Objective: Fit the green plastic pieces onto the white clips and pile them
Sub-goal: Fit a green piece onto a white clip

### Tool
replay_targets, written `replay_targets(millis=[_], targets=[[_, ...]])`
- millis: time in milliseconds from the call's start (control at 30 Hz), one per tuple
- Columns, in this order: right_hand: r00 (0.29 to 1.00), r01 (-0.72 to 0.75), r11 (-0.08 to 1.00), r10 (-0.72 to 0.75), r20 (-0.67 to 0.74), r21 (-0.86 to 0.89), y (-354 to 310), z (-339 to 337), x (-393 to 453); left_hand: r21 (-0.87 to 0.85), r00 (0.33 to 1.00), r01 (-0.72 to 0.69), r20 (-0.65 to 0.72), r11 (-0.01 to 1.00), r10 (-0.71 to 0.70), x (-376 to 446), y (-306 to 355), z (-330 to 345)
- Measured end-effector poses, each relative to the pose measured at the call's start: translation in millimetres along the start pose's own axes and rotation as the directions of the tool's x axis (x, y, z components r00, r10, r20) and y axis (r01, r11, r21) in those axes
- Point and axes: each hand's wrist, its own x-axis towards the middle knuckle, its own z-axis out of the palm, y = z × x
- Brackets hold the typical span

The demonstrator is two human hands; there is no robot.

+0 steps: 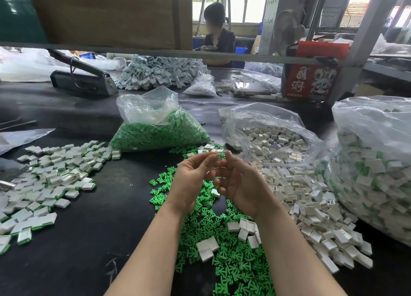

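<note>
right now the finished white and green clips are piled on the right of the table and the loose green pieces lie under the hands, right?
Not quite: the head view shows the finished pile on the left of the table, not the right. The loose green pieces do lie under the hands, left and right.

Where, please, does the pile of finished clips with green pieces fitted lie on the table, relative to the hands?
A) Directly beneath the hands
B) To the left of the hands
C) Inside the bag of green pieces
B: the assembled white-and-green clips spread across the table's left side, well apart from the left hand and right hand.
</note>
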Motion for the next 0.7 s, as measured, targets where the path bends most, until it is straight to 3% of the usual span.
replay_targets(millis=[367,500,600,700], targets=[[0.997,-0.007,0.997,0.0,0.079,0.082,0.2,-3.3,0.9,0.063,0.998,-0.042,0.051,0.997,0.039,0.4,2.8,-1.8],[0.997,0.054,0.982,-0.063,-0.043,-0.179,-1.1,-3.0,-0.6,0.19,0.998,-0.061,0.027,0.98,0.057,1.0,1.4,-3.6],[0.955,0.157,0.885,-0.249,-0.16,-0.438,-0.7,-2.5,1.6,0.309,0.995,-0.101,0.037,0.946,0.094,2.5,0.2,-6.0],[0.926,0.208,0.804,-0.345,-0.153,-0.557,1.9,1.5,4.6,0.35,0.996,-0.089,0.06,0.933,0.073,2.8,0.5,-5.3]])
